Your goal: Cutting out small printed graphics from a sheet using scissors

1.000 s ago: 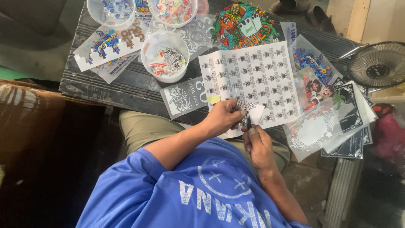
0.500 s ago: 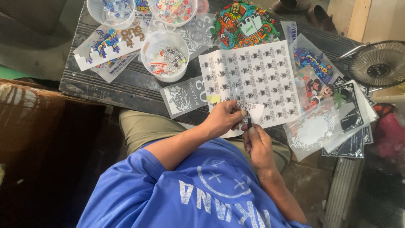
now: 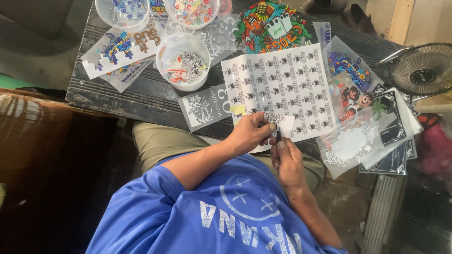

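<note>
Left hand [image 3: 252, 134] pinches, fingers closed, the edge of a small cut-out sticker piece [image 3: 278, 123]; right hand [image 3: 287, 160], just beside it, is closed around a dark thin tool [image 3: 278, 137] whose tip meets the same piece. The piece sits over the near edge of the table, overlapping the bottom of a large white sticker sheet [image 3: 282, 87] printed with rows of small dark designs.

Containers, left to right: a clear round tub [image 3: 123, 13] with blue-and-white cut pieces at the far left corner; a clear tub [image 3: 183, 61] nearer the person, holding black, white and red cut-outs; a third tub [image 3: 194, 11] behind it, filled with multicoloured pieces.

Surface: a dark, ridged, worn table [image 3: 141, 94] strewn with sticker sheets; a colourful round design [image 3: 273, 23] lies at the far centre, and a stack of clear-sleeved sheets [image 3: 372, 127] overhangs the right end. A small wire-guarded fan [image 3: 423, 68] stands right of the table. The person wears a blue shirt [image 3: 197, 221].
</note>
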